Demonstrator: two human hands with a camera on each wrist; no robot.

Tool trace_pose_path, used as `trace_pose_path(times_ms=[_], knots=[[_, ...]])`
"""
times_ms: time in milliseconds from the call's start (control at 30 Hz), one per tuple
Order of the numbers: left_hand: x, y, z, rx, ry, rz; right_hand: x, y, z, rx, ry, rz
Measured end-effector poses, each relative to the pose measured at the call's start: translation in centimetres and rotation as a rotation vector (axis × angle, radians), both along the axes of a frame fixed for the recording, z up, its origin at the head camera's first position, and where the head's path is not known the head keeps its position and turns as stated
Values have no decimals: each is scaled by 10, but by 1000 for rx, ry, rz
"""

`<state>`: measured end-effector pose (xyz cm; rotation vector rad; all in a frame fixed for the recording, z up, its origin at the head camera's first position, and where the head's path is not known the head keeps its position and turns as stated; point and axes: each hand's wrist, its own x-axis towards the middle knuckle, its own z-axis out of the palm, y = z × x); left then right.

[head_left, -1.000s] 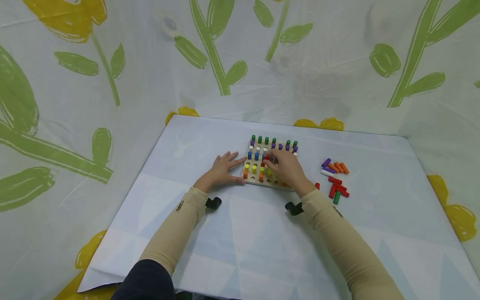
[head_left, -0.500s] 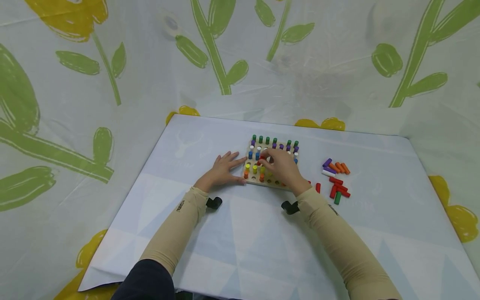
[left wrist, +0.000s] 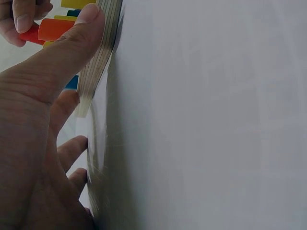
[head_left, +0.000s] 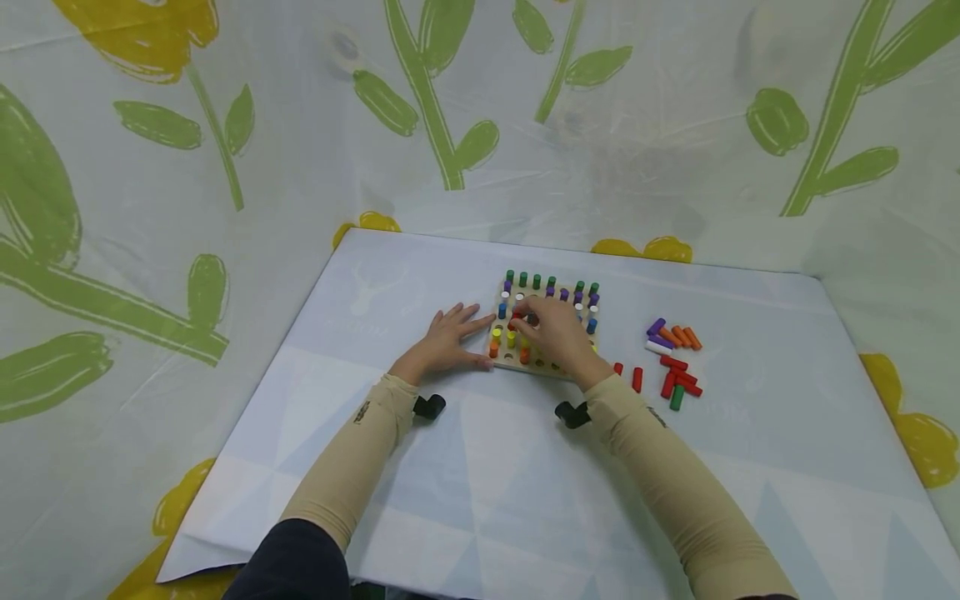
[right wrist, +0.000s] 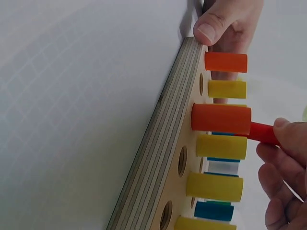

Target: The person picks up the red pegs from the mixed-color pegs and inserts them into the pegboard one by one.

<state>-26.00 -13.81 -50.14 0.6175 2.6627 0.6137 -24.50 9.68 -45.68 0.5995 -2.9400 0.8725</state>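
A light wooden pegboard (head_left: 517,364) stands on the table with rows of coloured pegs upright in its holes. Thumb and forefinger of my right hand (head_left: 558,332) pinch a red peg (right wrist: 262,133) over the board's left half. In the right wrist view that peg's lower end is hidden behind an orange peg (right wrist: 220,119). My left hand (head_left: 445,340) lies with spread fingers at the board's left side. Its thumb (left wrist: 88,28) presses the near corner, and the forefinger touches the side edge. Yellow pegs (right wrist: 215,187) stand near the front row.
Right of the board lie loose pegs: several red pegs (head_left: 673,362), orange pegs (head_left: 681,336), purple pegs (head_left: 657,327), a white peg (head_left: 658,347) and a green peg (head_left: 677,397). The white table (head_left: 480,500) has patterned cloth walls behind it.
My right hand has moved a little left across the board with the red peg, uncovering pegs on the board's right and a red peg on the table. My left hand stays in place.
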Motion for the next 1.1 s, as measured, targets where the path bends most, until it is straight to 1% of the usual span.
trace_pose_path(times_ms=[200,467,567,800,1000,1100], knots=[[1,0,1,-10,-6,-3,-1,-5,-2,4,-8,-16],[1,0,0,-12,-1,1,-2,-8,-5,8,48,14],[0,0,-1,-12,3,-1,-3,-9,-6,10,55,21],[0,0,-1,-14,7,-5,-5,-11,-8,1,33,20],[0,0,-1,-13,9,-8,-9,-14,-11,22,6,9],[0,0,0,-15,7,-8,-11,-15,-13,26,8,3]])
